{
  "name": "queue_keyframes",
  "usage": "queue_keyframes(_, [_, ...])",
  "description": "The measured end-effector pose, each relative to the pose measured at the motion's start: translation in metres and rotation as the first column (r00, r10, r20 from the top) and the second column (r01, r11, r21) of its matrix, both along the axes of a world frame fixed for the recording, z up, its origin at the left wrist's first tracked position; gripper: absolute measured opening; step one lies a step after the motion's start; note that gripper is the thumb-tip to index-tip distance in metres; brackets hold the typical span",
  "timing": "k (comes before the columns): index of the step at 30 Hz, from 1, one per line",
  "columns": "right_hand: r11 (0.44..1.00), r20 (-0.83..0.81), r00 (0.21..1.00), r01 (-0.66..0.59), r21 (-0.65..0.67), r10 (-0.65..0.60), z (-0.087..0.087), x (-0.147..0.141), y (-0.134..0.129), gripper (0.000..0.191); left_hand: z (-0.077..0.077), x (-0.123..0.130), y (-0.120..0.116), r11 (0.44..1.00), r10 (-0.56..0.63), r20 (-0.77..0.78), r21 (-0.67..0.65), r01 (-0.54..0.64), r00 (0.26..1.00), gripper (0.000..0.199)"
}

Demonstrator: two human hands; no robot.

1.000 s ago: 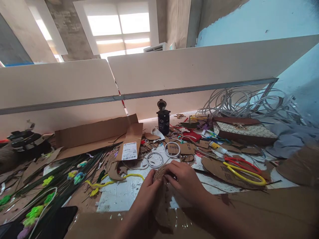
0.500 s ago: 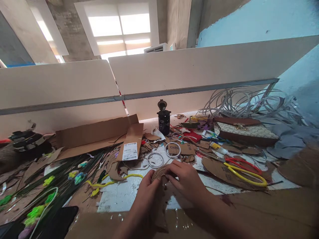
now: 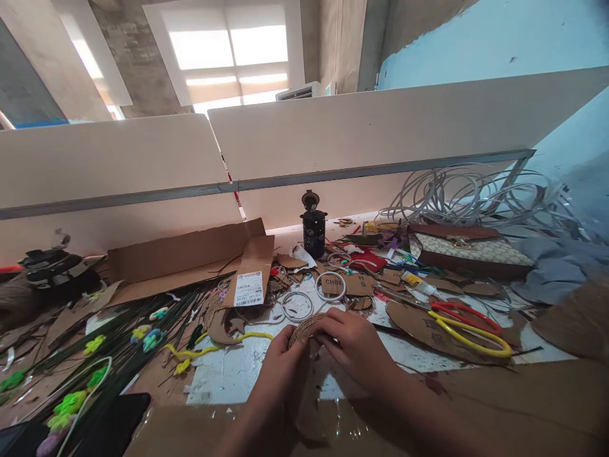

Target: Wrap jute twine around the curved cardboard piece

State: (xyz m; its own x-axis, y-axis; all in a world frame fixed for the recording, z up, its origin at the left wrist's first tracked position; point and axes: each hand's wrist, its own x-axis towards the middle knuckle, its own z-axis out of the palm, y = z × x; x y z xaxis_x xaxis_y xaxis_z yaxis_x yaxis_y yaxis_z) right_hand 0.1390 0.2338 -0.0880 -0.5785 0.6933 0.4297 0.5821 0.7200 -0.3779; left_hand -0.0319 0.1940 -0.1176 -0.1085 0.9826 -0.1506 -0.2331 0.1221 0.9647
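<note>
Between my two hands is a curved piece of cardboard (image 3: 307,327) with ridged brown, cord-like rows along its upper edge. My left hand (image 3: 282,360) grips its left end, thumb on the near face. On the right part, the fingers of my right hand (image 3: 349,343) pinch it from above; the fingertips are partly hidden. A cardboard tail (image 3: 307,406) hangs down below, between my forearms. Just beyond my hands lie two pale rings (image 3: 297,307). A similar ridged, crescent-shaped cardboard piece (image 3: 219,325) rests to the left beside a fuzzy yellow stem (image 3: 254,335).
Red-and-yellow-handled scissors (image 3: 471,330) lie on cardboard at the right. A black tumbler (image 3: 313,233) with its lid up stands at the back. Behind are a handbag (image 3: 471,254) and coiled clear tubing (image 3: 442,197). An open cardboard box (image 3: 185,257) and fuzzy flowers (image 3: 153,340) are at left.
The cardboard tail hanging below my hands has shifted slightly. Both hands keep nearly the same grip and place.
</note>
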Motion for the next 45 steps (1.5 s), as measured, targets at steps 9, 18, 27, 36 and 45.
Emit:
queue_keyframes(9, [0.998, 0.030, 0.998, 0.061, 0.012, -0.061, -0.001, -0.002, -0.001, 0.012, 0.015, 0.002, -0.003, 0.999, -0.015, -0.120, 0.044, 0.021, 0.993, 0.027])
queue_keyframes(18, [0.999, -0.009, 0.999, 0.040, -0.020, -0.040, 0.000, -0.002, -0.002, 0.014, 0.006, 0.007, -0.004, 0.999, 0.036, -0.001, 0.018, -0.036, 0.999, 0.034])
queue_keyframes(27, [0.998, 0.009, 0.999, 0.036, 0.056, -0.036, -0.004, -0.002, -0.001, 0.012, 0.004, 0.005, -0.003, 0.999, 0.039, 0.054, 0.007, -0.039, 0.998, 0.037])
queue_keyframes(36, [0.999, -0.016, 0.999, 0.034, 0.032, -0.033, -0.001, -0.002, -0.001, 0.017, 0.001, 0.000, 0.000, 0.999, 0.031, 0.009, 0.033, -0.032, 0.999, 0.033])
queue_keyframes(45, [0.994, 0.015, 0.996, 0.086, 0.070, -0.087, -0.001, 0.001, 0.003, 0.011, 0.005, -0.005, 0.001, 0.997, 0.068, 0.003, 0.022, -0.068, 0.998, 0.033])
